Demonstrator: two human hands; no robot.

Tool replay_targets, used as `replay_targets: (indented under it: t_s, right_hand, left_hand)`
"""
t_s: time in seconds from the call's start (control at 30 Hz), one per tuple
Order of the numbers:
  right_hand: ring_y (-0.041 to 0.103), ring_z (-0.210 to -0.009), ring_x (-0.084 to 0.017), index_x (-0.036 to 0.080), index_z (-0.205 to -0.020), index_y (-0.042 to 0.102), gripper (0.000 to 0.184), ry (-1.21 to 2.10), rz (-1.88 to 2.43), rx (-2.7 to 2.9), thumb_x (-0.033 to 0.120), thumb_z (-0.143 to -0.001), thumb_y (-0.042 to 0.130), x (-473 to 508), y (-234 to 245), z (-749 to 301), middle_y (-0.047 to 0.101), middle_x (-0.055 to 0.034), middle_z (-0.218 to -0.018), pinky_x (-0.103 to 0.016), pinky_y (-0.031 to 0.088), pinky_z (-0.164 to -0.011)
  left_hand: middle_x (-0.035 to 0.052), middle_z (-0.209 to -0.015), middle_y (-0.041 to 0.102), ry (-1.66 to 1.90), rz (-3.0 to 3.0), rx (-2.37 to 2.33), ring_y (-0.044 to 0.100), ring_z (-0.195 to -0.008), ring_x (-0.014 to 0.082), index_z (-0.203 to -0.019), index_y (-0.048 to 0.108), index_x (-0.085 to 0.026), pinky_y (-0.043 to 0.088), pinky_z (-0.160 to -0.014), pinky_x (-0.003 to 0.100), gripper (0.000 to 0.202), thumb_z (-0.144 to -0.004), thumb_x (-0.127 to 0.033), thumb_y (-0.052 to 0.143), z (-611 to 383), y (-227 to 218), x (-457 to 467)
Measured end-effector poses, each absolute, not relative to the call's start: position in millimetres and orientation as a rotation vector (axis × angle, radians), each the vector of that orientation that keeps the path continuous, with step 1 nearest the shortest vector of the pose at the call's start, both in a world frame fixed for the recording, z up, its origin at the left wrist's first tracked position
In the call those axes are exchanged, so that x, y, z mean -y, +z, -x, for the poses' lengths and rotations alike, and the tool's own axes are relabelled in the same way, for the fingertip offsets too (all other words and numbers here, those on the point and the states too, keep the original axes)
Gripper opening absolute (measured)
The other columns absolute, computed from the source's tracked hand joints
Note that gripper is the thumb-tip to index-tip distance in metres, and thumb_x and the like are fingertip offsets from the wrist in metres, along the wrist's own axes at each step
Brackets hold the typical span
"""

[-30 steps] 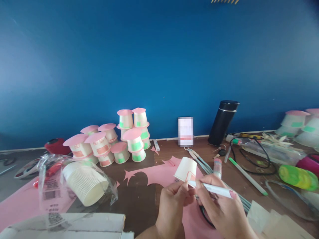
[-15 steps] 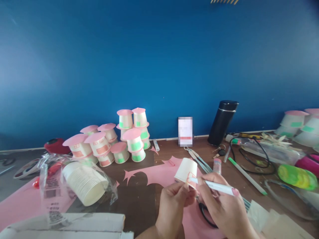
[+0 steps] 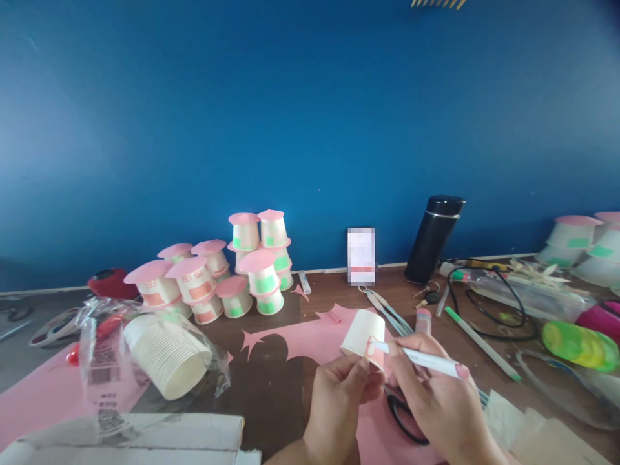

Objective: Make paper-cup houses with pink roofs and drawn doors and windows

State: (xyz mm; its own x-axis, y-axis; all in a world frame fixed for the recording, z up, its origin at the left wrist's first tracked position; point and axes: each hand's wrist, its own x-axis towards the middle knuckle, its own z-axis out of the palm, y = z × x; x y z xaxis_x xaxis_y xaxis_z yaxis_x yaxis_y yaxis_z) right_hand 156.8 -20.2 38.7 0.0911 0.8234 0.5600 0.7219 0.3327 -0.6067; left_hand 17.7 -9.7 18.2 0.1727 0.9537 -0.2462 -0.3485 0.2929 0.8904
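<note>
My left hand (image 3: 339, 400) pinches a small white paper cup (image 3: 362, 332) by its rim, the cup tilted on its side with a pink patch on its wall. My right hand (image 3: 436, 403) grips a white pen with a pink end (image 3: 426, 361), its tip touching the pink patch on the cup. Both hands hover over a cut sheet of pink paper (image 3: 310, 339) on the brown table. Black-handled scissors (image 3: 404, 420) lie just under my right hand.
A heap of finished pink-roofed cup houses (image 3: 217, 274) stands at the back left. A bagged stack of cups (image 3: 165, 361) lies left, a white box (image 3: 130, 439) in front. A black flask (image 3: 433, 239), green pen (image 3: 479, 342), cables and more cups (image 3: 581, 248) crowd the right.
The pen tip has shifted slightly up and left along the pink patch. The cup and my left hand have stayed nearly still.
</note>
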Motion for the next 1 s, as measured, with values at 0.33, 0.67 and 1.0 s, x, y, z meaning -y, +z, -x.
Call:
replay_targets:
  t_s: [0.33,0.67,1.0]
  right_hand:
    - [0.059,-0.046,-0.010,0.023,-0.075,0.056,0.024,0.099,1.412,1.641,0.038,-0.092,0.048,17.0,41.3,-156.9,0.064,0.0046,-0.060,-0.019,0.046,-0.052]
    - [0.057,-0.041,-0.010,0.024,-0.075,0.056,0.024,0.072,1.428,1.632,0.039,-0.092,0.049,18.1,42.2,-158.2,0.061,0.0063,-0.052,-0.019,0.044,-0.046]
    - [0.064,-0.050,-0.013,0.024,-0.072,0.056,0.026,0.132,1.422,1.677,0.038,-0.092,0.047,20.3,41.2,-156.3,0.067,0.0020,-0.062,-0.020,0.044,-0.047]
  left_hand:
    - [0.0151,-0.076,0.073,1.071,-0.848,-0.948,0.069,-0.076,0.0236,-0.086,0.075,-0.006,0.055,-0.074,0.034,0.047,-0.072,-0.051,0.070,-17.4,11.8,9.3]
    - [0.0163,-0.077,0.073,1.074,-0.830,-0.975,0.069,-0.076,0.0239,-0.082,0.075,-0.006,0.055,-0.074,0.034,0.046,-0.070,-0.050,0.072,-17.2,17.3,9.1]
    - [0.0129,-0.074,0.072,1.076,-0.824,-0.969,0.066,-0.071,0.0191,-0.079,0.075,-0.007,0.054,-0.071,0.030,0.042,-0.071,-0.048,0.072,-17.2,19.7,9.2]
